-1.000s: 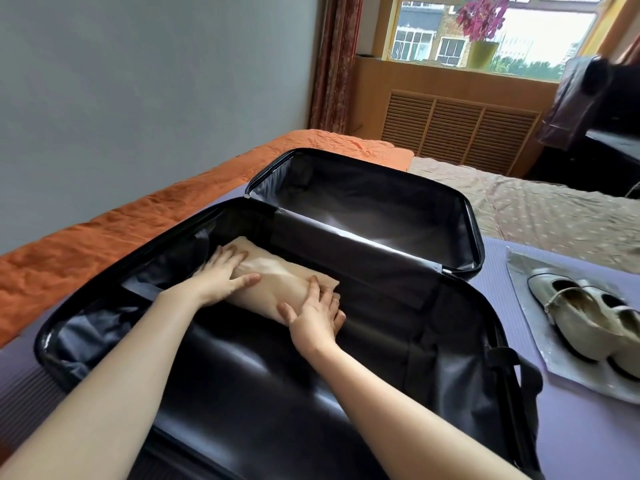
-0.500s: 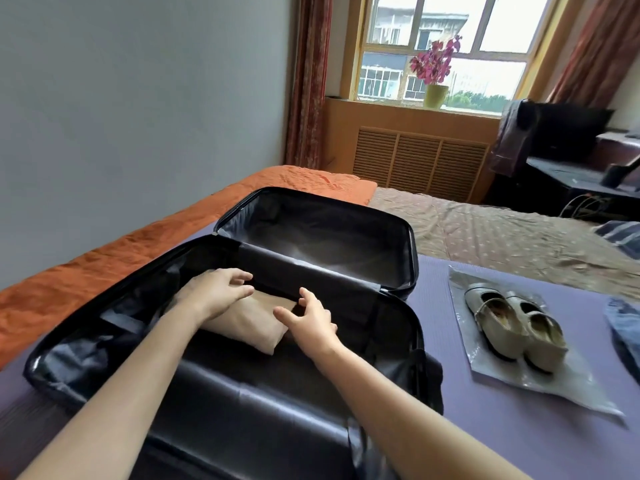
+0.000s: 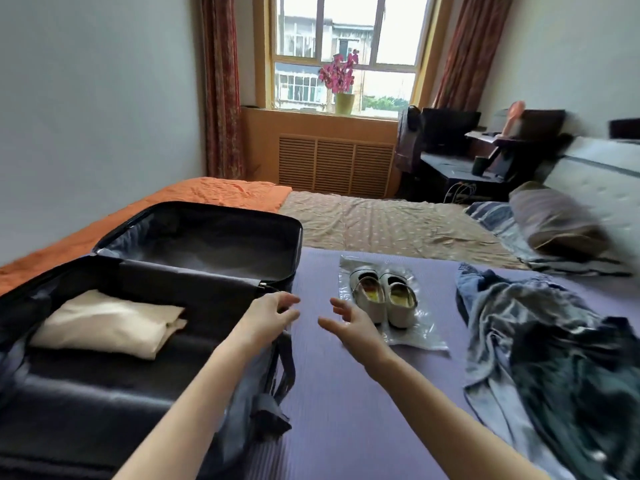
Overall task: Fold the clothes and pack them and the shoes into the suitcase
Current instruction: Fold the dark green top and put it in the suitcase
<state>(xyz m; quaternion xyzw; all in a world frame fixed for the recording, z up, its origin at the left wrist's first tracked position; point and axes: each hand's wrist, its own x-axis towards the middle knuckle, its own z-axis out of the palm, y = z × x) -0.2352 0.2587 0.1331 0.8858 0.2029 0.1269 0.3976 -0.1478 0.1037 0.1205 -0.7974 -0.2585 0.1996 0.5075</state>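
Open black suitcase (image 3: 86,403) lies on a purple mat (image 3: 346,410) on the bed, lid (image 3: 207,237) propped up at the far side. Folded beige garment (image 3: 104,322) sits flat inside the near compartment, toward the far-left part, touching neither hand. Left hand (image 3: 268,318) is in the air over the suitcase's right edge, fingers loosely spread, empty. Right hand (image 3: 349,327) is in the air over the mat just right of the suitcase, fingers relaxed and slightly curved, empty, near the shoes but not touching them. Pair of white shoes (image 3: 381,297) stands side by side on a clear plastic bag (image 3: 415,341) on the mat, between suitcase and clothes. Unfolded heap of blue and dark clothes (image 3: 547,344) lies at the mat's right side, blurred. Pillow (image 3: 554,220) sits farther right by the headboard; pink flowers in a green pot (image 3: 341,90) on the windowsill.
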